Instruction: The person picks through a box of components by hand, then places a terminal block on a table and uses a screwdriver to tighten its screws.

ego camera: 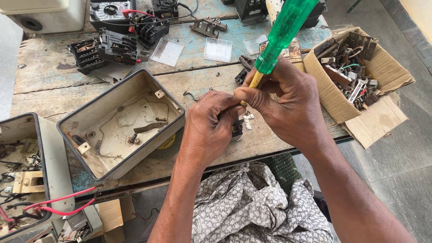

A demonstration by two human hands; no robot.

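Where the worn, paint-flaked wooden surface (49,76) meets its near edge, just right of the open grey metal box (121,123): two hands pressed together around a screwdriver (280,38) and a small dark part (237,128).

Screwdriver: translucent green handle, yellowish collar below it at the fingers, shaft hidden inside the grip. Long axis steeply tilted, handle end up and away to the upper right, past the top of the frame; working end down and toward the lower left, into the left hand.

Right hand (288,105): clenched around the yellowish collar, thumb and forefinger pinching it, green handle rising out of the fist. Left hand (209,128): curled shut on the small dark part, only a black edge showing at the fingers; what kind of part, impossible to tell.

Right of the grey box and directly beneath the hands: a few small pale metal pieces (247,120). Farther right of the box, at the corner of the surface: torn cardboard box (342,103) full of metal scrap and wire bits. Behind the grey box: black switch blocks (108,49) and clear plastic covers (218,49). Left of it: second grey casing (58,180) with red wires (58,204). Below the hands: patterned cloth (252,207) over the lap.
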